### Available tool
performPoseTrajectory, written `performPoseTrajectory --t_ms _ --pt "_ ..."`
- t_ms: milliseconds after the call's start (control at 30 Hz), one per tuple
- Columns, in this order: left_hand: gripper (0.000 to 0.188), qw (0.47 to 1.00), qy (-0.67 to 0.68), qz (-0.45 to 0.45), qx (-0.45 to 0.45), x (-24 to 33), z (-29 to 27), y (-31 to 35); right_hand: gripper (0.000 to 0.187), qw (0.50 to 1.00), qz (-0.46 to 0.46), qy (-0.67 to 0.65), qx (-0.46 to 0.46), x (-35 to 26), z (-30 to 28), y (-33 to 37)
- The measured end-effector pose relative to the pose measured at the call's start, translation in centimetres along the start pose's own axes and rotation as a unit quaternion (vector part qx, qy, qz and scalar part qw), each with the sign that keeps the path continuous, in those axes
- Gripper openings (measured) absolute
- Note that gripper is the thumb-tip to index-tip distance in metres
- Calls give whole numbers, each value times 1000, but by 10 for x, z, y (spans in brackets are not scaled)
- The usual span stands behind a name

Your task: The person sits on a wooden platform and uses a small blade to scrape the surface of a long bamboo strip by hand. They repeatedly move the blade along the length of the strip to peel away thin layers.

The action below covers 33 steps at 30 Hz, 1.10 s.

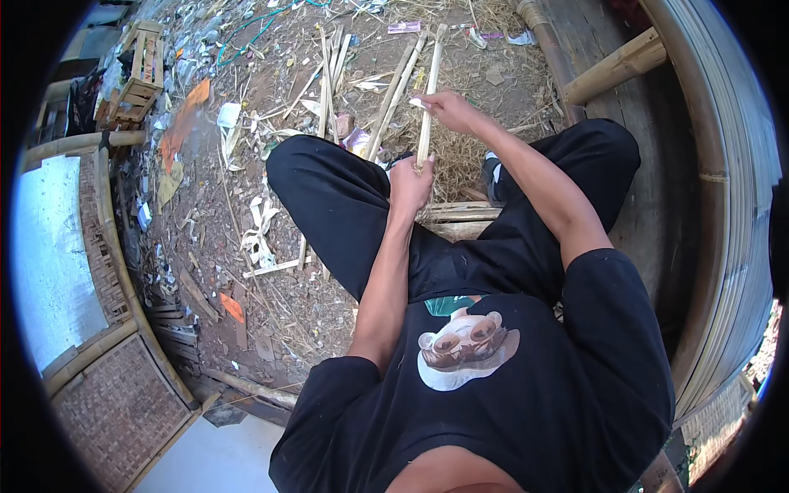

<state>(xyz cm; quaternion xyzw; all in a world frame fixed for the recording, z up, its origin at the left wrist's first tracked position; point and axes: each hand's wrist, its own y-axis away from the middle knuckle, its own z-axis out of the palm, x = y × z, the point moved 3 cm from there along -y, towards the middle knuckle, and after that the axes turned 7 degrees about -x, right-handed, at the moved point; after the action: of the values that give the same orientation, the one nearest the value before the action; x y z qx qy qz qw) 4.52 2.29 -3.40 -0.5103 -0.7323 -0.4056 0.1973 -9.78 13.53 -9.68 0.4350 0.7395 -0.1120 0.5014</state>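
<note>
Over fibrous straw (456,168), L hand (411,186) grips flat bamboo strip (424,138), R hand (454,112) pinches sm whitish pc (420,103).

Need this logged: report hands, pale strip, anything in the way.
Left hand gripping pale strip, near end. Right hand farther up, small white item at fingertips. Loose strips lie just left.

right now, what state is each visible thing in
Left bare hand: closed around long pale wooden strip
Right bare hand: pinching small white object, kind unclear
Long pale wooden strip: held, pointing forward
Loose pale wooden strips: unheld, lying down
Larger flat orange sheet: lying unheld
</note>
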Motion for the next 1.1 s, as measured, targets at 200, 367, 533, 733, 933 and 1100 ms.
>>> performPoseTrajectory --t_ms 200,367,533,733,933,1100 --pt "38 1000 -4 5 6 -12 1 -4 32 998 -29 -23 -46 -13 15 11" --pt "38 1000 18 2 -8 -11 0 -5 32 997 -52 -28 -40 -11 24 22" --pt "38 1000 16 7 9 -17 3 -9 32 995 -54 -75 -43 -19 28 34" --pt "38 1000 24 -9 5 -11 -1 -5 32 996 -21 -71 -49 -31 27 48" --pt "40 998 47 -40 -18 -11 0 -6 36 996 -15 -64 -68 -29 30 47" --pt "43 1000 -10 -19 19 -36 4 -15 40 989 -71 109 -71 -49 16 41"
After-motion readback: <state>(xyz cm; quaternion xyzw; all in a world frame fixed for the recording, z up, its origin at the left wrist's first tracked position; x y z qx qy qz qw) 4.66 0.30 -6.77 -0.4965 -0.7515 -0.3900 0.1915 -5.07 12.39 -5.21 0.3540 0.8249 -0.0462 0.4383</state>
